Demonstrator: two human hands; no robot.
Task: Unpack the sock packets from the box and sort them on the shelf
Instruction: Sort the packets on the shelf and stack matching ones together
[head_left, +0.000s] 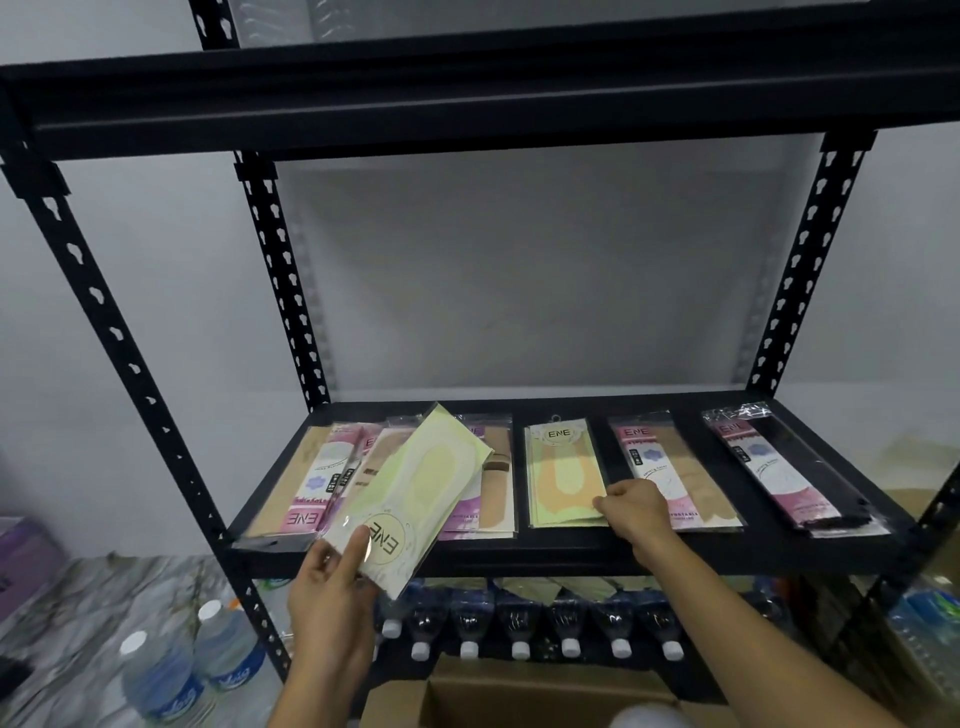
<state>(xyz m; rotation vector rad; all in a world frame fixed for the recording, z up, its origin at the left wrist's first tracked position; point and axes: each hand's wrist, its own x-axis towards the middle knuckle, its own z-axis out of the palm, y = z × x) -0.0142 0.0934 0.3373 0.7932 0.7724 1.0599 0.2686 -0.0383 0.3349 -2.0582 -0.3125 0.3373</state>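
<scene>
My left hand (332, 582) grips the lower end of a pale yellow-green sock packet (415, 493), held tilted above the left part of the black shelf (519, 558). My right hand (636, 506) pinches the near corner of a yellow packet pile (563, 467) lying in the shelf's middle. Pink and beige packets (322, 483) overlap at the left, partly hidden by the held packet. A pink-beige pile (662, 462) and a pink-black pile (779, 467) lie to the right. The open cardboard box (498, 696) stands below, between my forearms.
Black slotted uprights (130, 364) frame the shelf, and a beam (467, 93) crosses overhead. A row of dark bottles with white caps (519, 623) fills the lower level. Water bottles (171, 680) stand on the marbled floor at left. More wrapped bottles (930, 623) sit at right.
</scene>
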